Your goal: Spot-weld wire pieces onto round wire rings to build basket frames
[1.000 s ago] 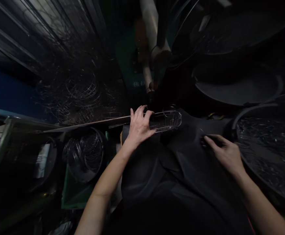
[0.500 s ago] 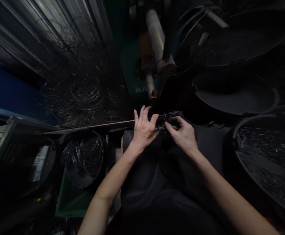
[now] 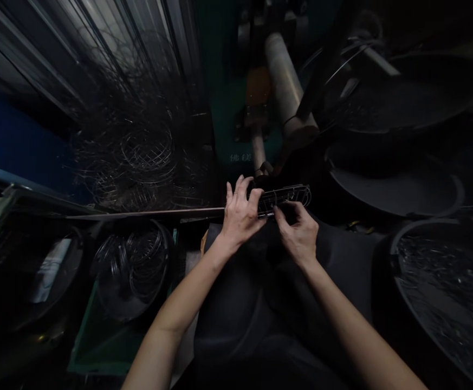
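Between my hands lies a small dark wire frame [image 3: 290,194], built of thin metal rods with a rounded right end. My left hand [image 3: 240,212] grips its left part, thumb at the near side and the other fingers raised and curled over the far side. At the frame's near edge my right hand [image 3: 299,226] is closed in a pinch; its fingertips touch the wires, and whether a small piece is between them is too dark to tell. Just beyond the frame stands a machine with a thick metal cylinder [image 3: 285,76] and a thinner rod [image 3: 258,149] pointing down.
A black tub with wire rings [image 3: 149,244] stands in a green crate [image 3: 98,346] at left. Small metal pieces fill a black tub [image 3: 396,254] at right, with another black tub [image 3: 399,187] behind it. Tangled wire hoops [image 3: 147,151] lie at the far left.
The view has shifted slightly, so the machine appears lower and further right. My right hand has turned a little and still pinches at the wire frame; my left hand keeps its hold.
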A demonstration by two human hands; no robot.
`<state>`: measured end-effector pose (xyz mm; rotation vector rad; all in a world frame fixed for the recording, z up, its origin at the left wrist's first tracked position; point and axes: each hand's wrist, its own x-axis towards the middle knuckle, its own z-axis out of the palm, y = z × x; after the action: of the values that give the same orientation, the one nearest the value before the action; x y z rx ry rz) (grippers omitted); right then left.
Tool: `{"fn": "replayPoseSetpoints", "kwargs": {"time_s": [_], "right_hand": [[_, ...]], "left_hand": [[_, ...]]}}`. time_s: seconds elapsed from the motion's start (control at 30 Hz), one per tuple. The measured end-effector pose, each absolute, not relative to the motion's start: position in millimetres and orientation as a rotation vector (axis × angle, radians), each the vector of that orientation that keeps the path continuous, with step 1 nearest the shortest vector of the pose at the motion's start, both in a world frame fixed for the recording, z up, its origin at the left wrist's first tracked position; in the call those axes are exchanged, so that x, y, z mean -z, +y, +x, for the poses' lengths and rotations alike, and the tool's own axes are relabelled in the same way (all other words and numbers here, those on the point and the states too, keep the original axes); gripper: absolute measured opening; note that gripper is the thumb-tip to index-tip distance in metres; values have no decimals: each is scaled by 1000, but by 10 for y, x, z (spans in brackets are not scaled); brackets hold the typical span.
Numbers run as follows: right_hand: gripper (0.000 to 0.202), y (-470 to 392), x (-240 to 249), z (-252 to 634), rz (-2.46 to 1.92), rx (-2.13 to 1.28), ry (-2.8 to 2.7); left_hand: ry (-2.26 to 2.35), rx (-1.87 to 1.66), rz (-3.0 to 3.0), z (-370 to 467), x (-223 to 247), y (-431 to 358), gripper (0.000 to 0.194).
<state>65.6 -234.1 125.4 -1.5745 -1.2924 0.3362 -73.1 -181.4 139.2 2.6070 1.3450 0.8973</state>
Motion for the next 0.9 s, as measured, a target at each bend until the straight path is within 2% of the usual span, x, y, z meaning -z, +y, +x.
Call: {"fn": "replayPoseSetpoints", "kwargs": {"time_s": [0.43, 0.9], "right_hand": [[24, -2128, -1223, 691, -1495, -270, -1274], [23, -2020, -1139, 761, -1478, -226, -1292]], "left_hand": [[1297, -954, 2613, -661, -1482, -1646, 47], [1269, -965, 2616, -609, -1414, -1506, 55]]}}
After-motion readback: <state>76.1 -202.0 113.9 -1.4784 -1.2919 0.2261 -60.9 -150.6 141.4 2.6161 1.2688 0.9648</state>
